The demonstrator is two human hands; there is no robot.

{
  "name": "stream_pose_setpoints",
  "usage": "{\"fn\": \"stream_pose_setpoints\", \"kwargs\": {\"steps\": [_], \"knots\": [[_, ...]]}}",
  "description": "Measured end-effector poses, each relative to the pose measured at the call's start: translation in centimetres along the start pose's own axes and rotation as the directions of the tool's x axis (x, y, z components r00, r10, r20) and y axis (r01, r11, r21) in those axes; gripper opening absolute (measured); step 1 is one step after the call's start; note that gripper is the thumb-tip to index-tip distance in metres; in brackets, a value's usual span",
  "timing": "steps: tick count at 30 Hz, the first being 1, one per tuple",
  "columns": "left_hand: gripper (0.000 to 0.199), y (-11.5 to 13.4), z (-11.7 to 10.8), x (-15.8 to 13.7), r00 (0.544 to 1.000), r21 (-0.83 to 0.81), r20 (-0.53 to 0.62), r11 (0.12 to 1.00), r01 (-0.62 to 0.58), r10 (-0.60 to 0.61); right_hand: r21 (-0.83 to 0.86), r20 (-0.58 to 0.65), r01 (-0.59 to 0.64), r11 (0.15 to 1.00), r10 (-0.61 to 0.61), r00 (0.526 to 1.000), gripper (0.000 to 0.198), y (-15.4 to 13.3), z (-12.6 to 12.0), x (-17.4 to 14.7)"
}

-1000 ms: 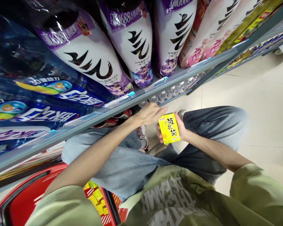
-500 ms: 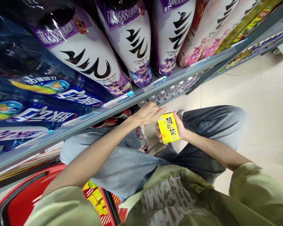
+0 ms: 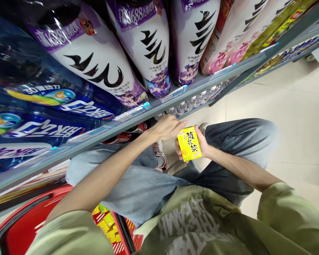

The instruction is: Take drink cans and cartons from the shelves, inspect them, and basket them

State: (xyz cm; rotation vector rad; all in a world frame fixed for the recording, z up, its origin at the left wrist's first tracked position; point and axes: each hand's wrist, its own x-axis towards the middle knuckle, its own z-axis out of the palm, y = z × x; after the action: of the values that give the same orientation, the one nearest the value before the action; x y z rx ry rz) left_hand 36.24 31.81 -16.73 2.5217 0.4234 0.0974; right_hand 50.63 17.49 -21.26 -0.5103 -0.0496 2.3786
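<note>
A yellow chrysanthemum tea carton point(image 3: 189, 144) with black lettering is held above my lap. My right hand point(image 3: 204, 143) grips it, the thumb along its right edge and the other fingers showing at its left side. Just left of the carton's top corner is my left hand point(image 3: 168, 127), back upward. Its fingers are curled down and the thumb stretches toward the carton; anything inside them is hidden.
On a shelf point(image 3: 134, 114) in front stand large bottles with purple and white labels point(image 3: 155, 53) and blue bottles point(image 3: 42, 106). Small bottles point(image 3: 181, 107) line the level below. A red basket point(image 3: 23, 216) holding yellow packs point(image 3: 107, 223) stands at my left.
The view has shifted very slightly. Both hands and the carton keep nearly the same position, with no visible change of grip.
</note>
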Motion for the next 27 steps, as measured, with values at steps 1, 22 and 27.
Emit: {"fn": "stream_pose_setpoints", "kwargs": {"steps": [1,22,27], "knots": [[0.073,-0.03,0.05,-0.01,1.0,-0.001,0.001,1.0,0.003,-0.003,-0.001,0.0,0.0,1.0,0.0,1.0,0.092,0.01,0.0,-0.01],[0.071,-0.14,0.12,0.06,1.0,-0.029,-0.003,1.0,-0.009,0.009,-0.032,-0.007,0.002,0.999,-0.002,1.0,0.095,0.03,-0.09,0.02],[0.071,-0.05,0.04,0.07,1.0,-0.022,0.003,1.0,-0.014,0.014,-0.037,-0.008,0.013,0.999,-0.013,1.0,0.097,0.07,-0.18,0.03]]}}
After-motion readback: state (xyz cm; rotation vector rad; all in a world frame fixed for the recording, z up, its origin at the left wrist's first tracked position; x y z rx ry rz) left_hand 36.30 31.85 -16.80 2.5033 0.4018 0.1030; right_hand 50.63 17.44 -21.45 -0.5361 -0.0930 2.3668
